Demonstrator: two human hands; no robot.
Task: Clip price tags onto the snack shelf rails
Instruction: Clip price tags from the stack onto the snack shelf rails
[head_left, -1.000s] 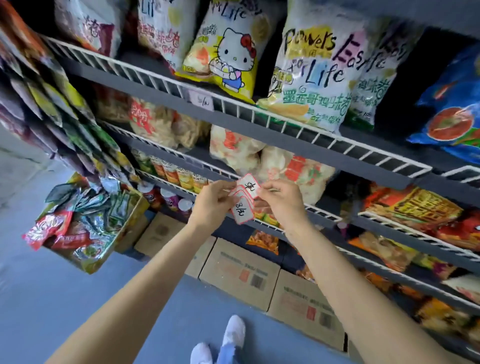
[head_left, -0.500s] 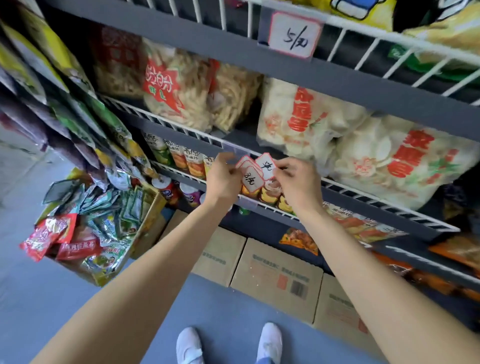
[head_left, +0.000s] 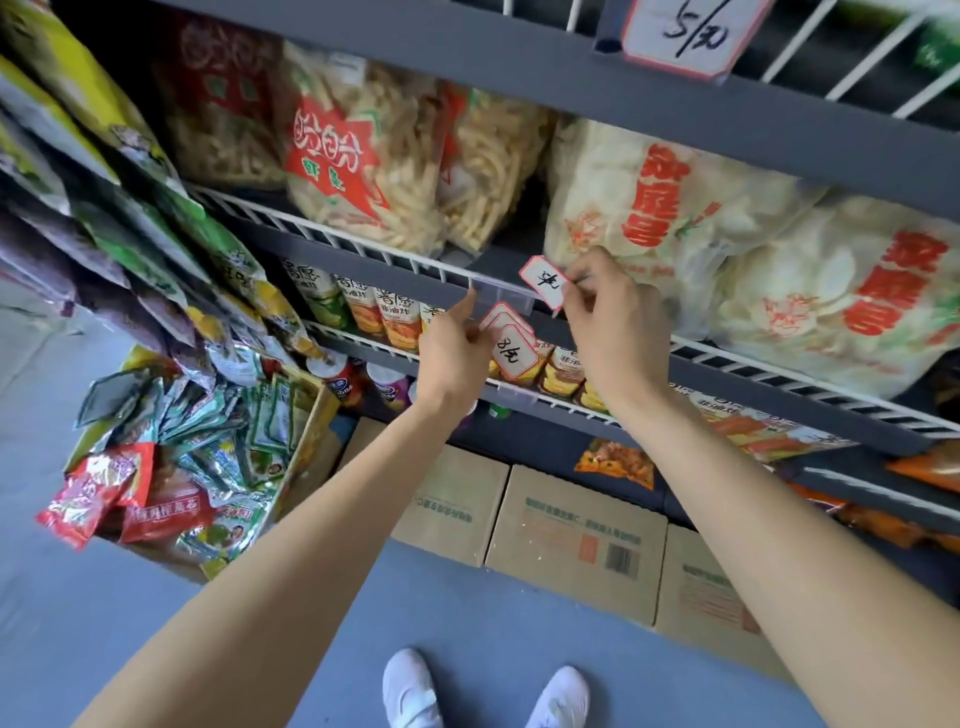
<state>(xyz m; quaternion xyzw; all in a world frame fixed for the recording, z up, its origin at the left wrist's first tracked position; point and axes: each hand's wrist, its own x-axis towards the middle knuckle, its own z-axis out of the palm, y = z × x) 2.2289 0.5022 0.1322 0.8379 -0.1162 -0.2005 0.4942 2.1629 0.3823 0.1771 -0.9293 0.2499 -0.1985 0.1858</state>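
Your right hand (head_left: 615, 332) has lifted one price tag (head_left: 544, 282) clear of the stack, grip pinched on it. It sits just right of the clear clip holder (head_left: 503, 297) on the rail; your left hand (head_left: 457, 358) clamps the remaining tags (head_left: 511, 348), nearer below.

Small shop, snack-stocked wire shelves (head_left: 395, 254), handwritten price tag (head_left: 680, 31)

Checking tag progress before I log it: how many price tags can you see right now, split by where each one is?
On the top rail: 1, the 5/70 tag
In the right hand: 1, single tag
In the left hand: at least 2, stacked tags
Total: at least 4
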